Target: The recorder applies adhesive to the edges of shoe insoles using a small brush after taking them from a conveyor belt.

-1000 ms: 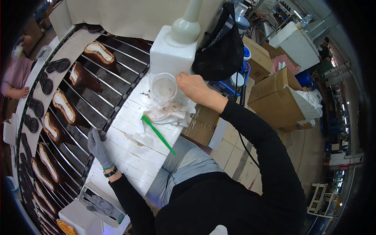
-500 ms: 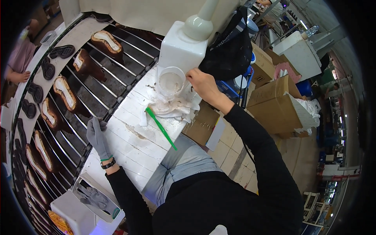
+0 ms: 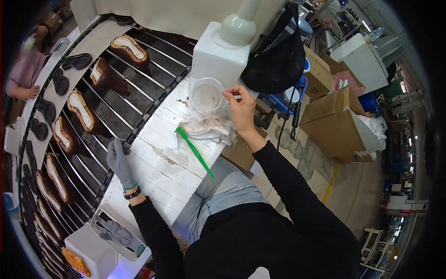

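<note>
At the right rim of a clear plastic cup (image 3: 206,96), the thumb and forefinger of my bare right hand (image 3: 242,110) are pinched together. What lies between them is too small to make out. My left hand (image 3: 120,162), in a grey glove, rests on the edge of the white table (image 3: 155,186) beside the roller conveyor, fingers loosely bent and nothing visible in them. A green brush-like tool (image 3: 197,154) lies between my hands, its upper end against a crumpled, stained white cloth (image 3: 206,128) below the cup.
Brown shoe uppers on lasts (image 3: 81,111) stand sole-up along the conveyor rollers (image 3: 118,107), with black soles (image 3: 60,81) on the belt beyond. A white bottle-shaped container (image 3: 218,56) stands behind the cup. Grey gloves (image 3: 114,232) lie in a white box. Cardboard boxes (image 3: 327,125) stand right.
My right forearm has swung inward and the wrist has dropped a little, while the fingertips stay by the cup's rim. My left hand keeps its place at the table edge. The view has shifted slightly.
</note>
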Motion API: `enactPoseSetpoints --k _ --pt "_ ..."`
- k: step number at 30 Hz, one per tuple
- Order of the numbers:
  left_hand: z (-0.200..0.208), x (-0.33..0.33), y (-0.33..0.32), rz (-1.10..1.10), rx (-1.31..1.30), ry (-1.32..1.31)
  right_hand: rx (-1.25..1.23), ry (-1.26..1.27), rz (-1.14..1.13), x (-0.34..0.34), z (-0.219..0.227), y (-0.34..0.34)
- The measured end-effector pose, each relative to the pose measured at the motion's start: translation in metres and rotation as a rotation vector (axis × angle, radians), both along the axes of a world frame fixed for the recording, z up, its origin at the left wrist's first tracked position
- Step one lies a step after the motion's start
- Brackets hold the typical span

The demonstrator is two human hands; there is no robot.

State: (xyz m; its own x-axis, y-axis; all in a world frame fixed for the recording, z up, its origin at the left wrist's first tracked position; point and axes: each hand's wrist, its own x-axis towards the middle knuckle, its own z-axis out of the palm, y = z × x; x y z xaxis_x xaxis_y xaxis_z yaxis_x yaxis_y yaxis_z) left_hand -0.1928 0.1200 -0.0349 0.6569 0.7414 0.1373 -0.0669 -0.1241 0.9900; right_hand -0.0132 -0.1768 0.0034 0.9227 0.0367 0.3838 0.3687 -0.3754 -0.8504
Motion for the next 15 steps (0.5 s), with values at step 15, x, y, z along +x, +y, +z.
enactPoseSetpoints --k 15 --pt "-0.003 0.002 -0.003 -0.005 0.029 0.001 0.078 0.044 0.095 0.001 -0.016 -0.009"
